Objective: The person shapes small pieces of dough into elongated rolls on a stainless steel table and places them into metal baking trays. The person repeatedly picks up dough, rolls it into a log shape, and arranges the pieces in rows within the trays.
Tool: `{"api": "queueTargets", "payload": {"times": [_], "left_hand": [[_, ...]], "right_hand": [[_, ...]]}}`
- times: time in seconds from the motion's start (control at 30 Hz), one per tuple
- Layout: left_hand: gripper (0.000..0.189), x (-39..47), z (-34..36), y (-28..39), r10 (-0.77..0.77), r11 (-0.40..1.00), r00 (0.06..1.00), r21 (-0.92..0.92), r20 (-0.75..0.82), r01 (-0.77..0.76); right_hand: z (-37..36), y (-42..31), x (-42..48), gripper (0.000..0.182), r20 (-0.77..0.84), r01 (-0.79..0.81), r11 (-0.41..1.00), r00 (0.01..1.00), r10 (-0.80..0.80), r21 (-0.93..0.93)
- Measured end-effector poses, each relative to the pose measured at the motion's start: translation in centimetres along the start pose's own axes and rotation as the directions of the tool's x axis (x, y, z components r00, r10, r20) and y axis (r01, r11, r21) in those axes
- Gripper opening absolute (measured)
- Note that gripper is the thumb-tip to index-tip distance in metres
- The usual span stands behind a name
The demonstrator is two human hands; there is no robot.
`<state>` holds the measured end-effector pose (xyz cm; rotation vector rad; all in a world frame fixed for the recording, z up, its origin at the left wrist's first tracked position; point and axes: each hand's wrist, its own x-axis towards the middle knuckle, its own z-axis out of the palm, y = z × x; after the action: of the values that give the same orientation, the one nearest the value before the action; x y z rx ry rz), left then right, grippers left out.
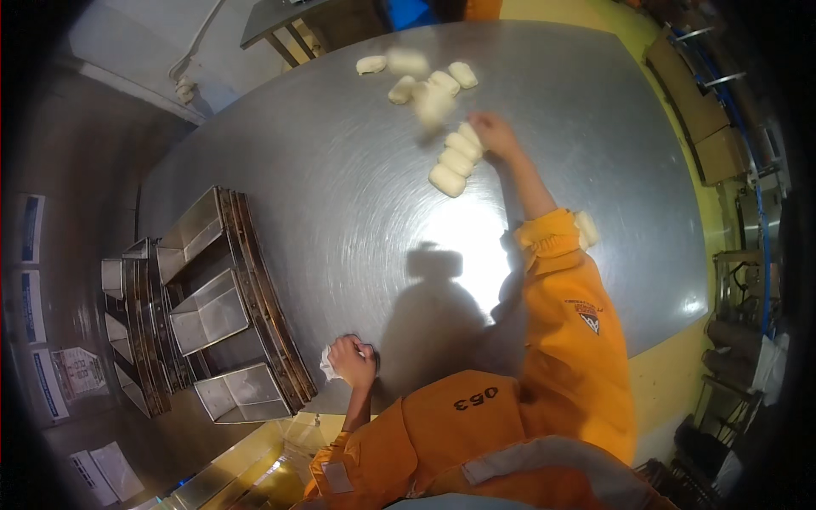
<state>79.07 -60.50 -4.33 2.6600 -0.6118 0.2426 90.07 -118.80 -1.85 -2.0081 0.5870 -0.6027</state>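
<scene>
My right hand [494, 132], blurred, reaches across the steel table [331, 140] and touches the far end of a row of pale dough pieces [456, 162] lying side by side. Whether its fingers grip one is unclear. Beyond it lie several loose dough pieces [444, 83], some of them blurred. Another piece [586, 229] shows partly behind my right sleeve. My left hand [354, 361] rests near the table's close edge, fingers curled round a crumpled white cloth or paper [328, 363].
Metal loaf pans joined in strapped sets [210, 312] stand on the left part of the table, more [131, 331] beyond them. A smaller metal table [274, 22] is past the far left edge. Cardboard boxes [720, 153] and shelving line the right side.
</scene>
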Motion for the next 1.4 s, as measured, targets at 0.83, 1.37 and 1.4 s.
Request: {"api": "queueTargets", "payload": {"times": [0.83,1.37,1.4], "left_hand": [[0.009,0.0,-0.4,0.4,-0.012,0.999,1.000,0.037,0.006,0.012],[0.009,-0.8,0.2,-0.3,-0.051,0.998,0.999,0.034,0.000,0.051],[0.008,-0.4,0.0,0.0,-0.053,0.998,0.999,0.028,0.004,0.053]], "right_hand": [[6.5,-7.5,-11.0,0.087,0.050,0.159,0.683,0.983,-0.176,-0.713],[-11.3,-4.4,-11.9,0.077,-0.228,-0.335,0.524,0.939,0.259,-0.783],[-11.0,-4.0,-12.5,0.079,-0.222,-0.362,0.433,0.914,0.340,-0.826]]}}
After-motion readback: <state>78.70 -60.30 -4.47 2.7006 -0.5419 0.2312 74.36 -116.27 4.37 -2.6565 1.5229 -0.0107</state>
